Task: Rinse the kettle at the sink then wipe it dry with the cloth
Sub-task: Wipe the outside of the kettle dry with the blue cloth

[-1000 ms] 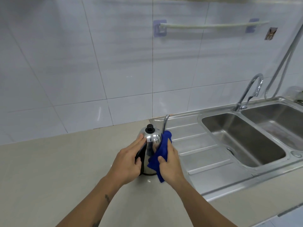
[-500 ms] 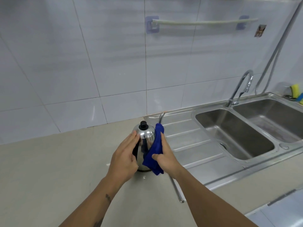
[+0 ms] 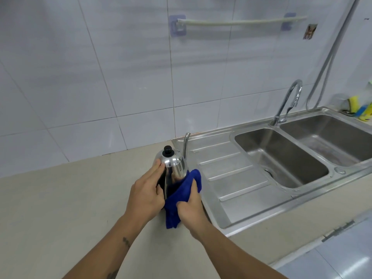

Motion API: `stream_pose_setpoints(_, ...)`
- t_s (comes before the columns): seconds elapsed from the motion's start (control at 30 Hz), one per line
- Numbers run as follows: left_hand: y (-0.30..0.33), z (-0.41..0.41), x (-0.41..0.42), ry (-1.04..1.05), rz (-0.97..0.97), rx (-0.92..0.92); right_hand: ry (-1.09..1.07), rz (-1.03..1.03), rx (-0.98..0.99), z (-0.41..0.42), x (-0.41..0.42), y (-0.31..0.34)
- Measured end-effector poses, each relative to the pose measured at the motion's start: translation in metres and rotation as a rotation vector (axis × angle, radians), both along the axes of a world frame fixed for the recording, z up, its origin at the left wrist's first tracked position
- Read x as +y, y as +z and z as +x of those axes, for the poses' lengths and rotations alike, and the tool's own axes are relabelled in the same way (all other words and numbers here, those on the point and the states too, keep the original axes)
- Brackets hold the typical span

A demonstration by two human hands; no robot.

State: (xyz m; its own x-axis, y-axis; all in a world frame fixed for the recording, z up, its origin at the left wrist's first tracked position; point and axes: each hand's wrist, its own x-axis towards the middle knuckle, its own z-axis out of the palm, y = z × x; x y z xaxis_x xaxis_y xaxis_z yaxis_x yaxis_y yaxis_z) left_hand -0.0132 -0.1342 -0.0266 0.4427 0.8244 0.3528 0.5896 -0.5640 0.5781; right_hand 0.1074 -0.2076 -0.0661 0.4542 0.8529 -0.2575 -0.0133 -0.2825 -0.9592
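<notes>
A shiny steel kettle (image 3: 174,166) with a black lid knob and a thin curved spout stands upright on the beige counter, just left of the sink's drainboard. My left hand (image 3: 146,193) wraps the kettle's left side, fingertips up near the lid. My right hand (image 3: 190,208) grips a blue cloth (image 3: 182,195) and presses it against the kettle's lower right side; the cloth's end hangs down onto the counter. The kettle's base and handle are hidden behind my hands.
A steel double sink (image 3: 281,158) with a ribbed drainboard (image 3: 231,178) lies to the right, with a curved tap (image 3: 287,101) behind it. Sponges (image 3: 362,111) sit at the far right corner. A towel rail (image 3: 237,22) hangs on the tiled wall. Beige counter (image 3: 70,198) extends left.
My right hand has slid the blue cloth down from the kettle's upper body near the spout to its lower side. The left hand keeps its hold on the kettle.
</notes>
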Motion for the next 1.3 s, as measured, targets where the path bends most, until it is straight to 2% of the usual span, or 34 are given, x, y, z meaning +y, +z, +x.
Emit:
stream_pose_setpoints(0.1,-0.002,-0.001,0.002,-0.021,0.007,0.004,-0.001,0.07,-0.042,-0.007,-0.004,0.014)
stream_pose_setpoints(0.2,-0.008,-0.008,0.007,-0.049,0.057,0.012,-0.035,0.099,-0.18,0.004,0.004,0.033)
stream_pose_setpoints(0.3,-0.016,-0.015,0.011,-0.068,0.106,-0.021,0.011,0.06,-0.292,0.026,0.019,0.043)
stream_pose_setpoints(0.37,-0.015,-0.015,0.009,-0.032,0.136,-0.012,0.084,0.017,-0.291,0.035,0.025,0.044)
stream_pose_setpoints(0.5,-0.011,-0.007,-0.004,0.083,0.242,0.211,0.08,0.015,-0.245,0.037,0.02,0.022)
stream_pose_setpoints(0.63,-0.024,0.004,-0.028,0.156,0.183,0.334,0.023,0.057,-0.3,0.026,0.004,0.019)
stream_pose_setpoints(0.87,-0.035,0.005,-0.025,0.122,0.183,0.348,0.183,0.127,-0.491,0.035,0.018,0.049)
stream_pose_setpoints(1.1,-0.033,-0.005,-0.012,0.062,0.229,0.328,0.076,0.077,-0.336,0.035,-0.002,0.017)
stream_pose_setpoints(1.3,-0.034,-0.01,-0.007,0.025,0.247,0.289,0.141,0.114,-0.454,0.039,0.013,0.048)
